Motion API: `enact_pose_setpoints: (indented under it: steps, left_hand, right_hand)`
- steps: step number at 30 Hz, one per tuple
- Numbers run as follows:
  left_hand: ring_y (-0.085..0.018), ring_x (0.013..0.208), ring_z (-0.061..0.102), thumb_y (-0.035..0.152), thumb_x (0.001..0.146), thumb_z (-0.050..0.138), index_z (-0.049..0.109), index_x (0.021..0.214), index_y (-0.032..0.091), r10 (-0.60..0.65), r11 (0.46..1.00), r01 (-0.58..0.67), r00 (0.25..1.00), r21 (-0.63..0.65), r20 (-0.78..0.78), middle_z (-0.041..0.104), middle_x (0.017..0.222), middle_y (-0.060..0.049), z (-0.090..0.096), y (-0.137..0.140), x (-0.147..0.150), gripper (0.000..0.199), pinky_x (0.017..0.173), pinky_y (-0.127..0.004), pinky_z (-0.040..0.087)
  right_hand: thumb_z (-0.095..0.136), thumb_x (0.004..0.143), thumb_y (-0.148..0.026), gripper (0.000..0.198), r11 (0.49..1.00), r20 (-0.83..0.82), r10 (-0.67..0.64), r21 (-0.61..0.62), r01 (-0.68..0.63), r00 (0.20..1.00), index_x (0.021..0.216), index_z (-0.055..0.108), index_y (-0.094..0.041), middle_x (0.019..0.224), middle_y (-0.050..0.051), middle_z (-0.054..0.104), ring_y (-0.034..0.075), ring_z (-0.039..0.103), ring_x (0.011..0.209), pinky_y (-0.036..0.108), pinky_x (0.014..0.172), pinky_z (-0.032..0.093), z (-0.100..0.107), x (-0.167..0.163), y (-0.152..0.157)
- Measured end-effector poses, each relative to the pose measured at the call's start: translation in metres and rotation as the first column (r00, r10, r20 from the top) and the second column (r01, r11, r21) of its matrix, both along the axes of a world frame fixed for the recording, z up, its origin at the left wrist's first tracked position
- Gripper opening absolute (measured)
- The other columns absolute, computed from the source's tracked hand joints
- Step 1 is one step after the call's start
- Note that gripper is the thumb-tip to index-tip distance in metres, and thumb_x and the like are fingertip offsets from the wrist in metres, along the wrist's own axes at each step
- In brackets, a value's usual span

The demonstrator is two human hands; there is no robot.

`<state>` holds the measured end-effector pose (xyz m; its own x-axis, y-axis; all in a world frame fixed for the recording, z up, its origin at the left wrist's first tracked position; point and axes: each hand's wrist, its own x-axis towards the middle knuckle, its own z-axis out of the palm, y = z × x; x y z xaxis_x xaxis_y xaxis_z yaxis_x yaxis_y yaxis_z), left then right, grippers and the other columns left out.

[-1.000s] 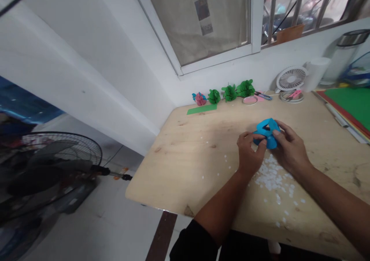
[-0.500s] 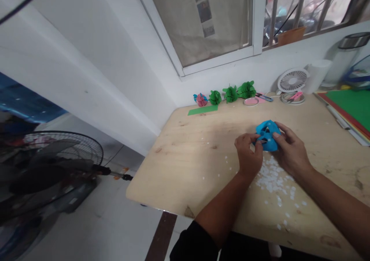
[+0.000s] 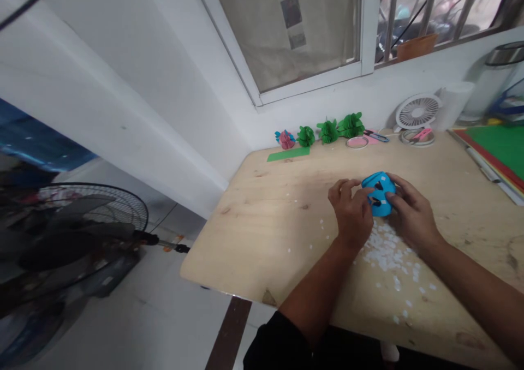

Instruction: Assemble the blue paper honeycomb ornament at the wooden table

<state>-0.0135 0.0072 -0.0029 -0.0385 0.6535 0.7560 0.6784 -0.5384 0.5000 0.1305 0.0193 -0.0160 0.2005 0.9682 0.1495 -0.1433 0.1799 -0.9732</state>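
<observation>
Between my two hands, above the wooden table (image 3: pixel 254 222), is a blue paper craft piece (image 3: pixel 380 209) with dark cut-out gaps and small white squares on its face. My right hand (image 3: pixel 413 209) grips its right side, thumb on the front and fingers behind. At its left edge my left hand (image 3: pixel 350 206) has its fingers bent, with the fingertips against the paper; the thumb is partly hidden. Many small white paper squares (image 3: pixel 388 250) lie scattered on the table just below my hands.
Along the wall sit several green paper turtles (image 3: pixel 328 132), a pink-and-blue one (image 3: pixel 285 139) and a green strip (image 3: pixel 289 154). A box cutter (image 3: pixel 376 136), tape rings (image 3: pixel 357 142) and a small white fan (image 3: pixel 418 112) stand right of them. Coloured paper sheets (image 3: pixel 501 146) lie far right.
The blue paper piece has turned slightly, and its face looks smoother and more closed. My left fingers have shifted and loosened at its left edge. My right hand keeps its grip.
</observation>
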Motion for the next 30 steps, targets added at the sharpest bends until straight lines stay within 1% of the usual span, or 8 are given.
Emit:
enact_pose_setpoints:
  steps: [3,6,11,14,18,22,27,30]
  left_hand:
    - [-0.029,0.126,0.061,0.014,0.092,0.064,0.076,0.111,0.023,-0.007,1.0,0.007,1.0,-0.021,0.023,0.074,0.119,-0.009,0.0,0.001,0.001,0.024,0.114,-0.048,0.047]
    - [-0.026,0.117,0.066,0.017,0.097,0.062,0.074,0.111,0.02,-0.064,0.996,0.072,0.987,-0.055,0.145,0.076,0.113,-0.01,-0.001,0.003,0.001,0.019,0.11,-0.046,0.051]
    - [-0.023,0.115,0.069,0.019,0.098,0.063,0.074,0.103,0.02,-0.079,0.977,0.151,0.914,-0.153,0.398,0.075,0.111,-0.009,-0.006,0.01,0.001,0.012,0.104,-0.041,0.056]
    - [-0.022,0.112,0.071,0.019,0.096,0.063,0.073,0.102,0.02,-0.118,0.958,0.227,0.872,-0.178,0.475,0.076,0.11,-0.008,-0.009,0.013,0.0,0.011,0.101,-0.039,0.057]
    - [-0.02,0.109,0.072,0.015,0.095,0.061,0.07,0.104,0.021,-0.121,0.944,0.248,0.873,-0.217,0.472,0.076,0.111,-0.007,-0.009,0.013,-0.001,0.014,0.095,-0.035,0.058]
    - [-0.021,0.114,0.071,0.018,0.097,0.059,0.068,0.107,0.022,-0.156,0.947,0.263,0.88,-0.186,0.449,0.074,0.116,-0.008,-0.007,0.011,-0.002,0.014,0.098,-0.036,0.058]
    - [-0.019,0.105,0.072,0.019,0.098,0.056,0.066,0.108,0.021,-0.204,0.93,0.325,0.846,-0.173,0.493,0.074,0.113,-0.008,-0.008,0.012,-0.002,0.013,0.092,-0.032,0.06]
    - [-0.019,0.104,0.072,0.018,0.098,0.055,0.067,0.108,0.021,-0.212,0.927,0.328,0.857,-0.181,0.469,0.074,0.113,-0.007,-0.009,0.011,-0.001,0.015,0.09,-0.03,0.06]
  right_hand:
    - [0.083,0.077,-0.044,0.048,0.999,0.051,-0.024,-0.024,0.025,0.998,0.123,0.077,-0.034,0.114,0.001,0.078,0.025,0.073,0.099,0.04,0.086,0.06,0.002,0.0,-0.002]
    - [0.083,0.077,-0.043,0.048,1.0,0.103,-0.017,0.003,0.016,0.995,0.123,0.078,-0.033,0.117,0.003,0.078,0.026,0.072,0.1,0.04,0.086,0.06,0.005,-0.001,-0.004]
    - [0.083,0.078,-0.043,0.048,0.999,0.081,0.041,-0.006,-0.041,0.996,0.125,0.077,-0.034,0.11,0.003,0.079,0.026,0.072,0.093,0.039,0.079,0.06,0.006,-0.002,-0.006]
    - [0.083,0.078,-0.042,0.047,0.998,0.075,0.057,0.0,-0.057,0.996,0.124,0.077,-0.034,0.109,0.002,0.08,0.026,0.073,0.095,0.04,0.081,0.06,0.005,-0.002,-0.006]
    - [0.083,0.078,-0.042,0.047,0.996,0.048,0.089,0.003,-0.089,0.995,0.125,0.076,-0.034,0.115,0.003,0.081,0.029,0.075,0.104,0.043,0.087,0.061,0.006,-0.002,-0.006]
    - [0.085,0.076,-0.042,0.049,0.995,-0.011,0.099,-0.026,-0.1,0.995,0.123,0.076,-0.034,0.116,0.004,0.081,0.029,0.076,0.109,0.042,0.089,0.062,0.009,-0.004,-0.007]
    - [0.088,0.072,-0.045,0.053,0.992,-0.068,0.118,-0.039,-0.121,0.991,0.123,0.077,-0.034,0.113,0.004,0.082,0.028,0.077,0.101,0.039,0.083,0.062,0.011,-0.005,-0.008]
    - [0.089,0.073,-0.051,0.057,0.991,-0.043,0.117,-0.056,-0.119,0.992,0.126,0.076,-0.033,0.108,0.004,0.082,0.025,0.077,0.092,0.036,0.075,0.062,0.01,-0.005,-0.007]
